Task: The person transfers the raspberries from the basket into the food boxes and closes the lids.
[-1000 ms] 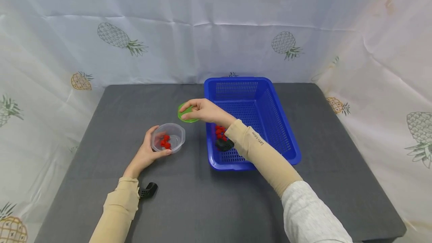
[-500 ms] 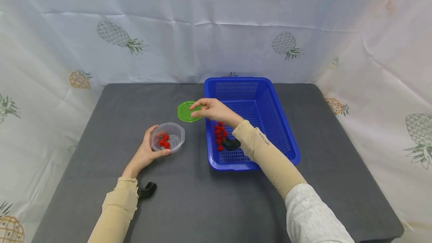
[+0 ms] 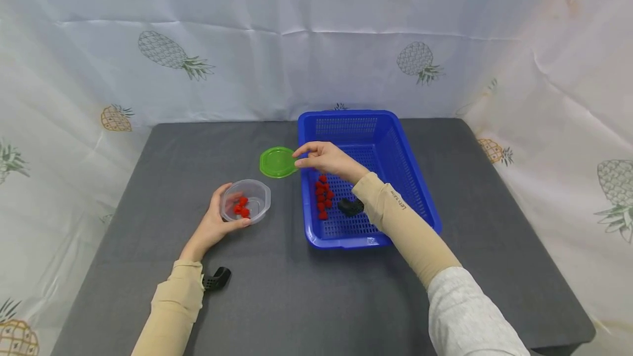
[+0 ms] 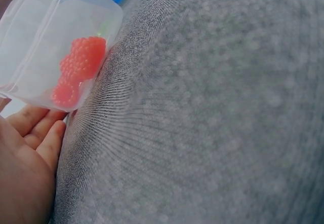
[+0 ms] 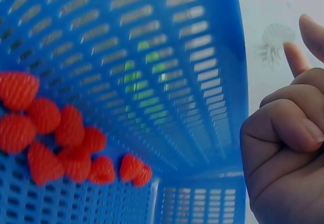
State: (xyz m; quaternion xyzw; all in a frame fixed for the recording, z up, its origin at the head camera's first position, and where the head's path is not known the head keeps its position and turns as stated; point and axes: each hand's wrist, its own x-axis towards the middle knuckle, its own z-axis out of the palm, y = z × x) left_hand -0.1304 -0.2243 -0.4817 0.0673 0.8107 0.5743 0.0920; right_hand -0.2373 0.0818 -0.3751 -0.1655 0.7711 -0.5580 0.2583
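My left hand (image 3: 210, 229) curls round a clear plastic container (image 3: 261, 201) on the table, thumb at its near side. Several red raspberries (image 4: 83, 59) lie in the bottom of it. A green lid (image 3: 276, 162) lies flat between the container and the blue basket. Over the basket's left rim, my right hand (image 3: 331, 159) holds nothing; its thumb and forefinger are stretched out and apart beside the lid's right edge. The right wrist view shows its other fingers bent, and the lid's green through the basket slots.
The blue slotted basket (image 3: 414, 174) stands right of centre on the dark grey table (image 3: 296, 301). Several raspberries (image 3: 322, 198) lie along its left side. A black wrist device (image 3: 216, 279) sticks out from the left sleeve. Pineapple-print cloth (image 3: 296, 70) hangs behind and at both sides.
My right hand has let go of the green lid and drawn away to the right, uncovering it and more raspberries in the basket. The left hand and container have stayed put.
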